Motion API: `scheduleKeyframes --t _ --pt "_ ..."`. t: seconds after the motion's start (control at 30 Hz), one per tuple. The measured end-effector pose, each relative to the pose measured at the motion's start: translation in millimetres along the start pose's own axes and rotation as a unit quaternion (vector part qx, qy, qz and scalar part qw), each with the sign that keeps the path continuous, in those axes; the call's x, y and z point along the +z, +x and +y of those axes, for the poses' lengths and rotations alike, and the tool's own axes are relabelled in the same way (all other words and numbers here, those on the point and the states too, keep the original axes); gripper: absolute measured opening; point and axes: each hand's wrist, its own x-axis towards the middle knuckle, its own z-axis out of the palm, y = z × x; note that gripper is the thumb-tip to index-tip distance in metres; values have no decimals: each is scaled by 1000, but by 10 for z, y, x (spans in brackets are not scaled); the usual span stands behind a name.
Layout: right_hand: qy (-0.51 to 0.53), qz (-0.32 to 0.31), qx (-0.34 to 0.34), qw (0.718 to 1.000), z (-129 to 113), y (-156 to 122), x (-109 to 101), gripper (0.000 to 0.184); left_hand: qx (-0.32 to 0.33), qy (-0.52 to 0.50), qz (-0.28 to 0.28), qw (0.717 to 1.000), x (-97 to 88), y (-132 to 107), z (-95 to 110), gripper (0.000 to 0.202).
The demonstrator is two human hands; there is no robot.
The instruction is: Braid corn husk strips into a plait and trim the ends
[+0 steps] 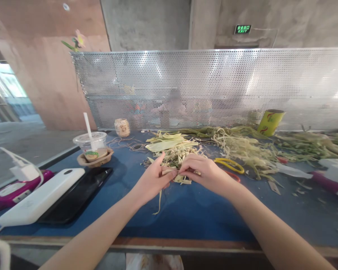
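Note:
Over the near middle of the blue table, my left hand [154, 179] and my right hand [201, 171] meet with fingertips almost touching. My left hand pinches a pale leaf strip between thumb and fingers, its thin tail [159, 204] hanging below. The fingers of my right hand are closed at the same spot, seemingly on the strip's other part; the exact grip is partly hidden. Just beyond them lies a heap of small cut leaf pieces [176, 155], with broad pale-green leaves [167, 144] behind it.
On the right are shredded leaf strips [239, 148], a yellow loop-shaped handle [229, 165] and a yellow-green tube [270, 122]. To the left stand a lidded plastic cup [90, 139], a black phone [76, 197], a white power bank [42, 195] and a magenta power strip [19, 189]. Perforated metal panel [169, 82] behind.

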Motion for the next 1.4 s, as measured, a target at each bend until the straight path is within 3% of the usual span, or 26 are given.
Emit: scheduleKeyframes --t 0.27,0.93,1.07,1.23,1.4 --pt "-19 13 -32 999 -5 -16 28 10 6 -10 -22 1000 -3 1 -16 91" --pt "-108 -86 -22 990 -96 -18 14 12 13 37 -33 999 5 29 -43 82" --pt "-141 -60 -41 987 -101 -21 86 13 6 41 -19 999 6 35 -31 80" --pt "-51 12 -5 999 -101 -16 166 8 2 26 3 1000 6 44 -10 79" --pt "-100 115 -80 985 -65 -7 200 10 -13 -95 17 995 -6 54 -16 70"
